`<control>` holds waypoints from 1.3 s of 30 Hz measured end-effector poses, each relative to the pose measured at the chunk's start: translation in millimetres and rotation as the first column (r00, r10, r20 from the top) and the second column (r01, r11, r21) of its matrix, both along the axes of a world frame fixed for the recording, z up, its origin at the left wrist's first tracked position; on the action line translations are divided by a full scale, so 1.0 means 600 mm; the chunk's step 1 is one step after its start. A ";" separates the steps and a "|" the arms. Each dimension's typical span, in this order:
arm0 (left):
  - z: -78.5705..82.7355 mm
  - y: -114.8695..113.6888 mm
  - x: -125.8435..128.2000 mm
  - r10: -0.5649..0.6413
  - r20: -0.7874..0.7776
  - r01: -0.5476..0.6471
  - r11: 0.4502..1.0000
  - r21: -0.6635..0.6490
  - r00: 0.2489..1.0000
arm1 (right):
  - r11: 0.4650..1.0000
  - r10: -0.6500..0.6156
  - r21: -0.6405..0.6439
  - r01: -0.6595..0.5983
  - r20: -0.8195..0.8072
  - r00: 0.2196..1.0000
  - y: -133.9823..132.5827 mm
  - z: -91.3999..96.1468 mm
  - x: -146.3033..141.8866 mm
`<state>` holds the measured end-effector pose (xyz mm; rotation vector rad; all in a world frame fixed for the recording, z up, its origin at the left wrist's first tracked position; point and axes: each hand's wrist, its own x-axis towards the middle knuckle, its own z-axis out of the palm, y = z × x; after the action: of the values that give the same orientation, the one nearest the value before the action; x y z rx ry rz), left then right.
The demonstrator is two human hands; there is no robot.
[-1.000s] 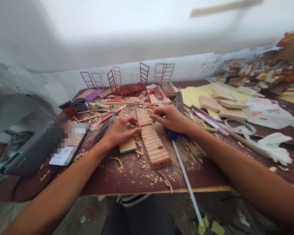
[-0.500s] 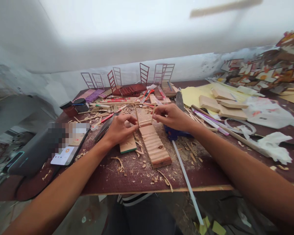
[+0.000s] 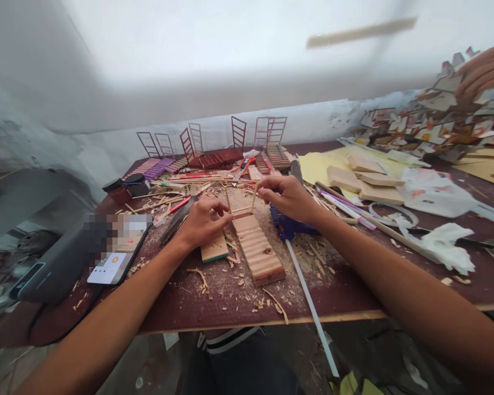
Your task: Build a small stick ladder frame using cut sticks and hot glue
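Observation:
A wavy, grooved wooden block [image 3: 257, 248] lies on the table before me, a small frame of thin wooden sticks [image 3: 242, 210] standing at its far end. My left hand [image 3: 203, 219] has thumb and finger closed at the foot of the left upright stick [image 3: 228, 198]. On the other side, my right hand [image 3: 286, 197] pinches the right upright stick [image 3: 255, 196] near its top. Under my right wrist sits a blue glue gun [image 3: 286, 226], with a long white glue stick [image 3: 313, 304] reaching past the table edge. A flat wooden piece [image 3: 214, 248] with a green edge lies below my left hand.
Small ladder-backed pieces [image 3: 216, 158] stand along the wall. Dark-lidded jars [image 3: 117, 192], a phone [image 3: 114, 258] and a grey device [image 3: 51, 269] are left. Wood blocks [image 3: 379, 195], a plastic bag [image 3: 436, 192] and another person's hand [image 3: 488, 71] are right. Shavings litter the table.
The camera view has shifted slightly. Another person's hand has come in at the upper right, over the stacked pieces. Both my hands stay at the stick frame, almost still.

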<state>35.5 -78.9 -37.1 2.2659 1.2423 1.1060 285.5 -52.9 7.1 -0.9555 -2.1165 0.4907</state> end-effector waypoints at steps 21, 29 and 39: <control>-0.008 0.012 0.004 -0.026 0.025 0.027 0.999 -0.022 0.999 | 0.990 0.107 0.068 -0.125 0.219 0.970 0.016 -0.003 0.014; -0.009 0.015 0.005 -0.027 0.034 0.027 1.000 -0.005 0.999 | 0.985 0.120 0.069 -0.161 0.398 0.909 0.019 -0.011 0.015; -0.010 0.016 0.005 -0.040 0.043 0.040 0.999 0.002 0.998 | 0.987 0.115 0.061 -0.151 0.401 0.909 0.016 -0.012 0.010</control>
<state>38.4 -69.3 -43.1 2.2454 1.1751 1.1357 291.2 -43.1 0.0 -0.9206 -2.5598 0.2785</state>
